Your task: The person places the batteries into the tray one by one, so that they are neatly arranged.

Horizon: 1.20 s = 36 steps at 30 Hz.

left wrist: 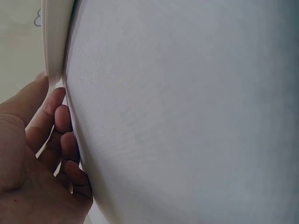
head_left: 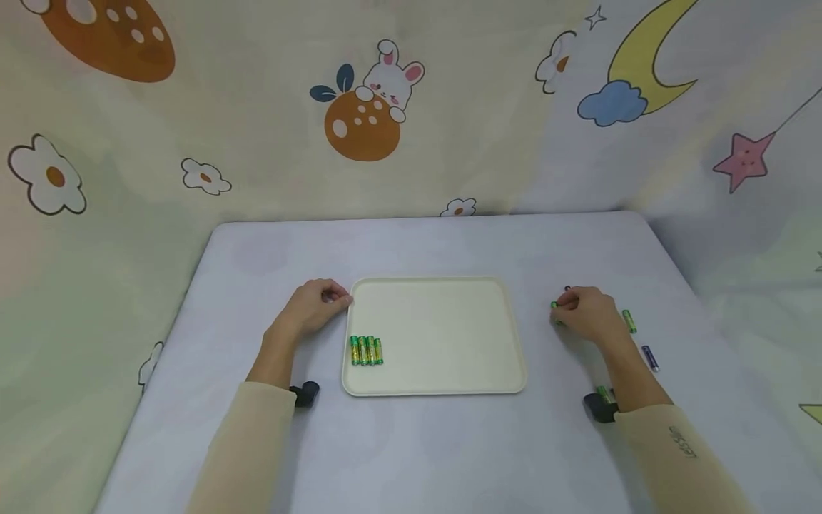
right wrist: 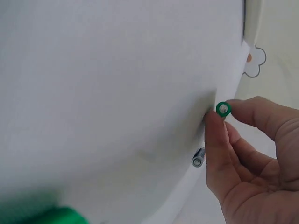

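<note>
At the upper left of a cream tray (head_left: 443, 385), my left hand (head_left: 312, 307) pinches the rim between thumb and fingertips. The left wrist view shows that thumb (left wrist: 35, 95) against the tray's edge (left wrist: 55, 42). Several green-and-gold batteries (head_left: 362, 350) lie side by side inside the tray at its left. Right of the tray, my right hand (head_left: 586, 313) pinches a green battery (right wrist: 223, 109) between thumb and index finger, one end facing the wrist camera. A dark battery (right wrist: 198, 158) lies close by, mostly behind the right hand in the head view.
Beyond the right hand lie a green battery (head_left: 629, 321) and a dark blue battery (head_left: 650, 358). Another green battery (head_left: 604, 394) is partly hidden by the right wrist's camera (head_left: 600, 408). A white cloth covers the table (head_left: 437, 457); a patterned curtain (head_left: 257, 107) hangs behind it.
</note>
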Motion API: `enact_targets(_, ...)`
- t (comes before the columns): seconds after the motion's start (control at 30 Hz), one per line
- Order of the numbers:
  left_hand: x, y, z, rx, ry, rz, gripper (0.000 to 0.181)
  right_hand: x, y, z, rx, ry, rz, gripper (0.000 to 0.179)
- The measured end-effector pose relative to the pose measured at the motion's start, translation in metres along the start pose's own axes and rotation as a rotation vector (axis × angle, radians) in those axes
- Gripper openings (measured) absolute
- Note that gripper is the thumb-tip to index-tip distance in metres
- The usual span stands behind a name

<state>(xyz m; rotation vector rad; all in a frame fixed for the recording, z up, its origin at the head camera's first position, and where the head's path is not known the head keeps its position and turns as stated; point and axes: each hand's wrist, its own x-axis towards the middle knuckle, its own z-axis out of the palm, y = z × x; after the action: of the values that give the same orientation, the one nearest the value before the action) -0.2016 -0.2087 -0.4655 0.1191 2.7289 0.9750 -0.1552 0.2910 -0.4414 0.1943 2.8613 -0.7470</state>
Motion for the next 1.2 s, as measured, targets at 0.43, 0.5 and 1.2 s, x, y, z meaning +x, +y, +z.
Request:
enact_targets(0.43,-0.002,-0.002,-0.001,-0.002,-0.004,0.006,0.028,-0.005,-0.042,0.013,0.374,-0.209,-0.056,0.039)
enact_targets(0.5,-0.003,-0.001,-0.001,-0.003,-0.003,0.005,0.028,-0.006,-0.050,0.019,0.460,-0.240,-0.081,0.039)
enact_targets(1.2,-0.003,0.000,-0.006,-0.017,-0.019,0.000,0.027,-0.018,-0.159,0.102,0.659,-0.391,-0.185,0.024)
